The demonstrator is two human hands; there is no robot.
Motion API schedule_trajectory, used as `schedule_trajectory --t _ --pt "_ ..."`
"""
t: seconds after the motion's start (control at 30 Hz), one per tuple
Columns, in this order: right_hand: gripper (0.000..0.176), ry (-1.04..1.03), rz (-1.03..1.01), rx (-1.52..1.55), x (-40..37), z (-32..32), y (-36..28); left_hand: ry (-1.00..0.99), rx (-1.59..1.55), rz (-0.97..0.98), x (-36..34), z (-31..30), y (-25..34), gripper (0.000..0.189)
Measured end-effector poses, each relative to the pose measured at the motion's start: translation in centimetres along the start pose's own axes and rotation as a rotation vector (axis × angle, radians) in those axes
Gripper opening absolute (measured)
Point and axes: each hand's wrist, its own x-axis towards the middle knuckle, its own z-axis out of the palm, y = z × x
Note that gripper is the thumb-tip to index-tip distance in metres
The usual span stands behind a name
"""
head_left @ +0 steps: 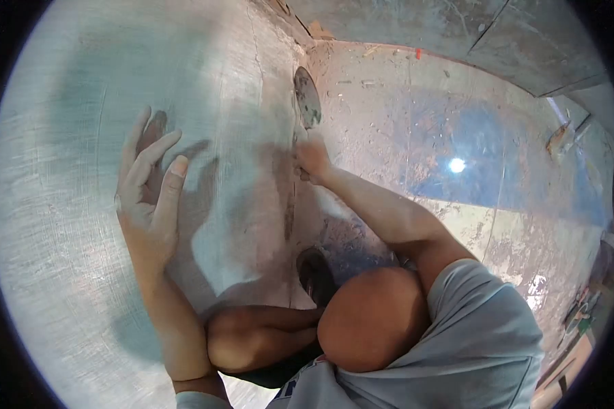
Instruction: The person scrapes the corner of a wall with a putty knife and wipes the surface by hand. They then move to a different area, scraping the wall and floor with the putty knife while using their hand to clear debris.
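Observation:
Low along the line where the pale plastered wall (pixel 239 88) meets the floor, my right hand (pixel 312 157) is closed, slightly smeared by motion. From its far side extends an oval, dark grey metal blade (pixel 308 97) with specks on it, upright against the wall's foot. The handle is hidden in my fist. My left hand (pixel 150 177) is raised in front of the wall with its fingers loosely spread and nothing in them. Its shadow falls on the wall surface just beside it.
The wet-looking, stained floor (pixel 368 136) reflects a bright lamp. Another wall panel (pixel 498 41) rises at the far side. My bent knees and a dark shoe (pixel 315 276) are close below my hands. Assorted clutter (pixel 580 320) lies at the right edge.

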Motion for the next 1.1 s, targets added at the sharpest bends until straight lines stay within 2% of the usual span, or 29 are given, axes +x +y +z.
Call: schedule_trajectory --t 0.03,0.1,0.2,0.23,0.33,0.43,0.5,0.53,0.63,0.67,0.73,0.77,0.8,0.87,0.9,0.97,1.03,1.1 --pt "0.020 -0.069 0.323 0.184 0.1 0.8 0.4 -0.009 -0.005 0.001 -0.1 0.0 -0.1 0.027" --pt "0.024 -0.143 0.649 0.368 0.0 1.7 1.1 -0.018 -0.014 -0.003 0.1 0.3 -0.5 0.027" --pt "0.027 0.080 0.641 0.298 -0.1 2.0 2.5 0.027 -0.095 0.010 0.3 0.1 -0.4 0.027" --pt "0.028 0.030 0.614 0.358 -1.1 2.6 7.7 0.019 -0.071 -0.005 0.2 0.1 -0.2 0.027" --pt "0.031 0.100 0.711 0.362 -1.7 3.7 8.8 0.005 -0.016 -0.025 0.4 0.2 -0.3 0.027" --pt "0.032 0.138 0.519 0.234 -2.1 2.4 8.1 0.029 -0.025 -0.027 0.4 0.1 0.0 0.027" --pt "0.031 0.141 1.069 0.794 1.2 -1.9 1.7 0.005 -0.070 -0.028 0.3 -0.1 0.2 0.027" --pt "0.035 0.162 1.193 0.823 2.2 -3.5 -0.7 0.012 -0.074 -0.025 0.3 -0.2 0.3 0.027" --pt "0.033 0.145 1.072 0.704 2.0 -5.8 -3.2 0.047 -0.090 -0.035 -0.4 -1.0 0.3 0.029" --pt "0.033 0.128 0.970 0.420 1.5 -7.1 -4.6 0.016 -0.116 -0.044 -0.9 -1.4 0.4 0.029" --pt "0.030 0.107 0.917 0.097 0.8 -9.4 -5.4 0.002 -0.161 -0.060 -1.8 -2.3 0.5 0.030" --pt "0.029 0.091 0.820 0.012 0.7 -11.1 -5.7 0.005 -0.130 -0.047 -2.2 -2.7 0.7 0.031" --pt "0.029 0.040 0.624 -0.232 1.1 -13.0 -4.4 0.003 -0.100 -0.035 -2.6 -3.0 0.9 0.031" --pt "0.030 -0.069 0.381 -0.548 2.8 -16.7 -3.9 0.007 -0.133 -0.083 -3.5 -3.9 1.8 0.032" --pt "0.031 -0.115 0.331 -0.626 4.7 -18.4 -5.7 0.002 -0.141 -0.111 -3.7 -4.4 2.1 0.033" --pt "0.029 -0.227 0.321 -0.729 7.6 -21.2 -7.8 0.022 -0.183 -0.074 -4.2 -4.8 2.1 0.034" --pt "0.026 -0.331 0.227 -0.900 9.3 -23.4 -8.2 0.023 -0.220 -0.023 -4.3 -5.2 1.9 0.034" --pt "0.029 -0.456 0.395 -0.969 11.1 -24.3 -7.2 0.068 -0.248 -0.019 -4.3 -5.8 2.0 0.033"
